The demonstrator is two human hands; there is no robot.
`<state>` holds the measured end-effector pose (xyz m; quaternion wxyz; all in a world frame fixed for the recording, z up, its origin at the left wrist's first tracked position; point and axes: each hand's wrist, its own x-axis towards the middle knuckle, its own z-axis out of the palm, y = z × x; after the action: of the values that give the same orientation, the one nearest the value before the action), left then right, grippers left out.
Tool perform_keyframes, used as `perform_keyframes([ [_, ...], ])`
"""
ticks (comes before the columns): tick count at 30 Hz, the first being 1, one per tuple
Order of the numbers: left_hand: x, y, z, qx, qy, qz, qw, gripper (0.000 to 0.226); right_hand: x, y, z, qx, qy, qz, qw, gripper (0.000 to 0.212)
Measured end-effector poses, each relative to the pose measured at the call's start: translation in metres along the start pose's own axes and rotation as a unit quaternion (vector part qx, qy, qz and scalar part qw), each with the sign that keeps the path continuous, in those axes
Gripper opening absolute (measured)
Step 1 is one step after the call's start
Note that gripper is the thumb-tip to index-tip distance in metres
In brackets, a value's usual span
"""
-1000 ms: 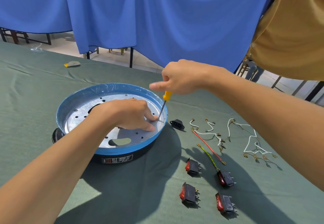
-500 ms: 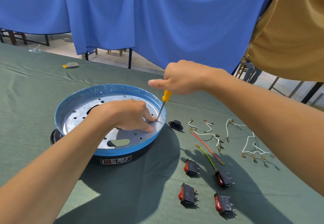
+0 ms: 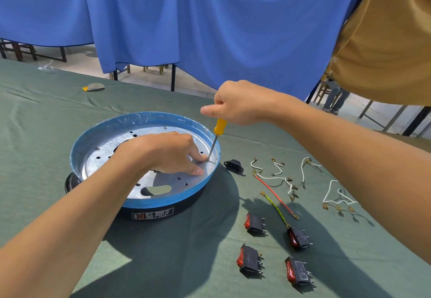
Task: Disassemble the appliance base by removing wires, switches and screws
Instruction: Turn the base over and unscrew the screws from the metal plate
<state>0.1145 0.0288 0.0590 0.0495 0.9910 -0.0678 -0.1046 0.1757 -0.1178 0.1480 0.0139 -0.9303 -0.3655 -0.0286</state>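
Counter (image 3: pixel 46 157) is draped in loose green cloth. The appliance base (image 3: pixel 78 150) sits on it left of centre, open side up, with nothing clamping it. Risk 1: torque or side load from the driver skates the whole base across the cloth, likely if the left hand eases its downward press.

The perforated metal plate (image 3: pixel 109 155) lies inside the blue rim. If this is one of its last fasteners, the plate could shift or tip when released. How many remain is unclear, though a few heads show near the far edge.

The left hand (image 3: pixel 168 153) lies on the plate, fingers straight, fingertips (image 3: pixel 197 171) just beside the driver tip. Risk 2, the main one: the bit cams out and jabs those fingertips. The cause would be a tilted shaft plus too little axial force.

The right hand (image 3: pixel 238 104) is clenched round the yellow handle of the screwdriver (image 3: pixel 212 147), thumb out. The shaft leans slightly, tip down at the plate's right edge, close to the rim wall. The rim crowds the tool, so holding the bit square is hard, and a stripped head is the probable result.

Removed parts lie right of the base: socket (image 3: pixel 234 166), four switches (image 3: pixel 254 224), loose wires (image 3: pixel 275 190). The right forearm passes above them, and a careless sweep would scatter them.

The screw (image 3: pixel 208 160) is too small to read. Once free it may drop through a plate hole or vanish in the cloth folds.
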Motion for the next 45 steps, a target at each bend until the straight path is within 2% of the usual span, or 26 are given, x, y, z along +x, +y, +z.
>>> perform_keyframes([
  [3, 0.000, 0.000, 0.000, 0.002, -0.002, 0.001, 1.000, 0.043, -0.002, 0.002, -0.003, 0.024, -0.008, -0.013, 1.000, 0.023],
  [5, 0.000, 0.000, 0.000, 0.007, -0.004, 0.002, 1.000, 0.043, -0.004, 0.001, -0.006, 0.038, -0.023, -0.016, 0.999, 0.014],
  [6, 0.000, 0.000, 0.000, 0.008, -0.004, 0.002, 1.000, 0.043, -0.005, 0.000, -0.007, 0.042, -0.031, -0.014, 0.999, 0.018],
  [8, 0.001, 0.000, 0.000, 0.006, -0.001, 0.002, 1.000, 0.042, -0.005, -0.001, -0.006, 0.040, -0.036, -0.005, 0.999, 0.042],
  [10, 0.001, 0.000, 0.000, 0.005, -0.001, 0.001, 1.000, 0.042, -0.003, -0.002, -0.003, 0.043, -0.013, 0.018, 0.999, 0.055],
  [12, 0.001, 0.000, 0.000, 0.009, -0.002, 0.002, 1.000, 0.043, -0.002, -0.002, -0.001, 0.047, -0.003, 0.025, 0.999, 0.046],
  [15, 0.001, 0.000, 0.001, 0.009, -0.001, 0.005, 1.000, 0.042, -0.004, -0.002, -0.005, 0.051, -0.017, 0.010, 0.999, 0.016],
  [16, 0.001, 0.000, 0.000, 0.007, 0.001, 0.005, 1.000, 0.041, -0.004, -0.002, -0.006, 0.049, -0.022, 0.008, 0.999, 0.014],
  [20, 0.001, 0.000, 0.001, 0.007, 0.003, 0.003, 1.000, 0.040, 0.000, -0.002, 0.000, 0.021, -0.009, 0.029, 0.999, 0.044],
  [22, 0.001, 0.000, 0.001, 0.005, 0.002, 0.002, 1.000, 0.041, 0.001, -0.001, 0.003, 0.022, 0.013, 0.038, 0.999, 0.048],
  [27, 0.001, 0.000, 0.001, 0.005, 0.004, 0.005, 1.000, 0.041, -0.004, -0.001, -0.004, 0.045, -0.014, -0.003, 0.999, 0.011],
  [29, 0.002, 0.000, 0.001, 0.007, 0.005, 0.007, 1.000, 0.040, -0.004, -0.002, -0.005, 0.027, -0.027, -0.001, 0.999, 0.019],
  [32, 0.001, -0.001, 0.001, 0.001, 0.005, 0.004, 1.000, 0.040, -0.001, -0.002, -0.001, 0.010, 0.002, 0.028, 1.000, 0.053],
  [34, 0.002, -0.001, 0.001, 0.000, 0.005, 0.003, 1.000, 0.041, 0.000, -0.002, 0.001, 0.025, 0.016, 0.032, 0.999, 0.048],
  [37, 0.002, -0.001, 0.002, 0.009, 0.004, 0.004, 1.000, 0.041, -0.002, -0.002, -0.002, 0.038, -0.001, 0.013, 0.999, 0.023],
  [39, 0.002, -0.001, 0.001, 0.010, 0.002, 0.004, 1.000, 0.042, -0.003, -0.002, -0.005, 0.047, -0.017, 0.011, 0.999, 0.017],
  [43, 0.002, -0.002, 0.000, 0.004, 0.003, 0.002, 1.000, 0.041, 0.001, -0.002, 0.001, 0.019, 0.002, 0.028, 0.999, 0.050],
  [45, 0.002, -0.002, 0.001, 0.001, 0.002, 0.002, 1.000, 0.042, 0.001, -0.002, 0.003, 0.035, 0.017, 0.023, 0.999, 0.044],
])
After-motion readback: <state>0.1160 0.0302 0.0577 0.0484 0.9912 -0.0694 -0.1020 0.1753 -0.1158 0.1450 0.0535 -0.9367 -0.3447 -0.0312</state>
